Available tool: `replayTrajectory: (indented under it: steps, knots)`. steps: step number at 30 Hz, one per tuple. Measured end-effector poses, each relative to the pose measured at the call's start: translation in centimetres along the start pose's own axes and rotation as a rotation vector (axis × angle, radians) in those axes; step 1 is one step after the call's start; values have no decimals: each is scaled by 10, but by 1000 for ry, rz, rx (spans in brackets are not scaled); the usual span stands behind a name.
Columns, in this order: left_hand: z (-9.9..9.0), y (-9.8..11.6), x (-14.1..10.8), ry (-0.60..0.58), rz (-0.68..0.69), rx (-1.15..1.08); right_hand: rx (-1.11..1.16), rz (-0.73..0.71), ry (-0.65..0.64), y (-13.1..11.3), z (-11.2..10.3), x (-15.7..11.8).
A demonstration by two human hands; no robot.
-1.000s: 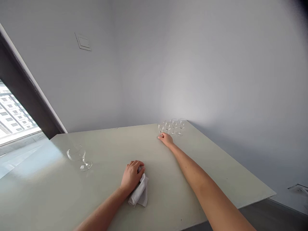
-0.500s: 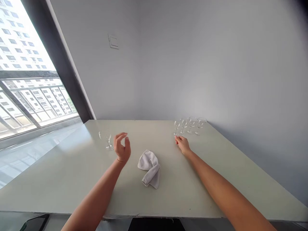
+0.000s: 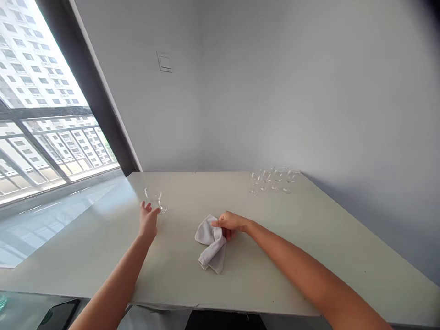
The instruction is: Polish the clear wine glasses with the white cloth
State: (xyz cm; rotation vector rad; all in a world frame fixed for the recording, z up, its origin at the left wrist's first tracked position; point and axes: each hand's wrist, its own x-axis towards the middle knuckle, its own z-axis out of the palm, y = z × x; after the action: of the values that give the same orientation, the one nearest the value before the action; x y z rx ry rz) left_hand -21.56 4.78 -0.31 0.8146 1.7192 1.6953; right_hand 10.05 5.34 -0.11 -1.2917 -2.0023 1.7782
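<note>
At the left of the table a clear stemmed glass (image 3: 153, 194) stands upright. My left hand (image 3: 148, 219) is just in front of it with the fingers spread and holds nothing; whether a fingertip touches the glass I cannot tell. Near the middle lies a crumpled pale grey cloth (image 3: 209, 247). My right hand (image 3: 231, 223) has closed on the cloth's upper right part, thumb on top and the other fingers partly hidden at its side. Most of the cloth still rests on the table.
Several clear stemmed glasses (image 3: 275, 178) stand close together at the table's far right. Grey walls (image 3: 275, 91) rise behind the pale table (image 3: 302, 220). Below the front left edge lies a dark phone-like object (image 3: 58, 315). A window (image 3: 44, 105) is at the left.
My right hand has come back from the group of glasses to the cloth and gripped it. My left hand has moved left to the single glass, its fingers opening out.
</note>
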Motion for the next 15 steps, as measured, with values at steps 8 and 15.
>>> replayTrajectory:
  steps: [8,15]
  knots:
    - [35,-4,18,-75,76,232,416,-250,227,15,-3,13]
    - [110,1,-8,-234,147,239,825,-373,455,20,-21,13]
